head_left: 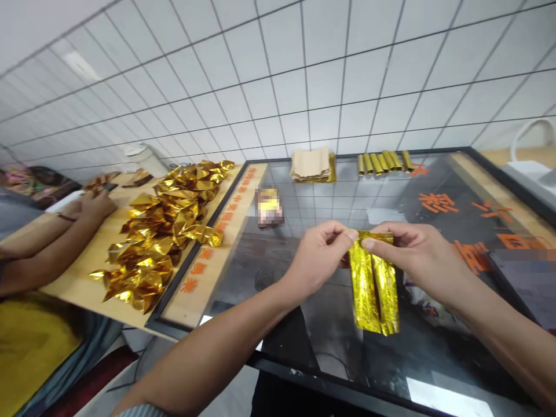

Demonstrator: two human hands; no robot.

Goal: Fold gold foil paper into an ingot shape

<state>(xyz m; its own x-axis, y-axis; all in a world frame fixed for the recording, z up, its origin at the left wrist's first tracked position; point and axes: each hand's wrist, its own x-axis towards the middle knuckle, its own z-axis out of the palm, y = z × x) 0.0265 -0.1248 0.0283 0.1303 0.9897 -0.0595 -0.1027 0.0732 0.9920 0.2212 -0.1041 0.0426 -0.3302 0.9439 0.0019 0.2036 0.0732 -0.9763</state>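
Between my two hands hangs a sheet of gold foil paper [365, 289], creased lengthwise so that two long flaps show with a dark gap between them. My left hand [324, 250] pinches its top left edge between thumb and fingers. The top right part is held by my right hand [410, 249], its thumb lying across the foil and its fingers behind. Below the foil is the glass top of the counter [299, 272]. Rolled gold paper tubes [382, 163] lie in a row at the back, beside a stack of tan paper sheets [310, 163] with gold showing underneath.
Folded gold foil pieces [169, 226] are heaped on the wooden table to the left. A co-worker's hands [95, 202] are busy behind the heap. A small blurred box [269, 208] sits on the glass. A white power strip [532, 174] is at far right.
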